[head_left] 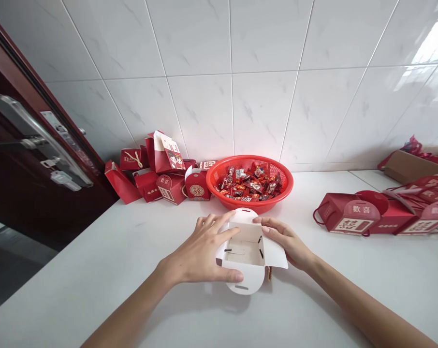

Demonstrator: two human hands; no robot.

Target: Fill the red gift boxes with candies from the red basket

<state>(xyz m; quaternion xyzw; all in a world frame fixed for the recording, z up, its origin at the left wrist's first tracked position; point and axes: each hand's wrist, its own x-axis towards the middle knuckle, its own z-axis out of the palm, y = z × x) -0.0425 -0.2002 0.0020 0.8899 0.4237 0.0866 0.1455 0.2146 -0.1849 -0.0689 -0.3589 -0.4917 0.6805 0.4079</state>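
Note:
An unfolded-top candy box (pixel 242 249) of card, white on the inside, sits in front of me with its flaps spread out. Its inside holds no candy; a few dark cord ends poke through the walls. My left hand (pixel 204 249) spans the box's left side, thumb on the near rounded flap and fingers spread toward the far flap. With thumb and fingers, my right hand (pixel 282 239) grips the far right corner by the right flap. Just behind the box stands a red plastic basket (pixel 213 186) full of wrapped candies (pixel 253 186).
Several red gift boxes (pixel 155 174) are piled at the back left. More red boxes (pixel 357 215) stand in a row on the right, near a brown carton (pixel 403 166). A tiled wall (pixel 204 111) bounds the white table (pixel 113 270); a door handle (pixel 41 140) is at left.

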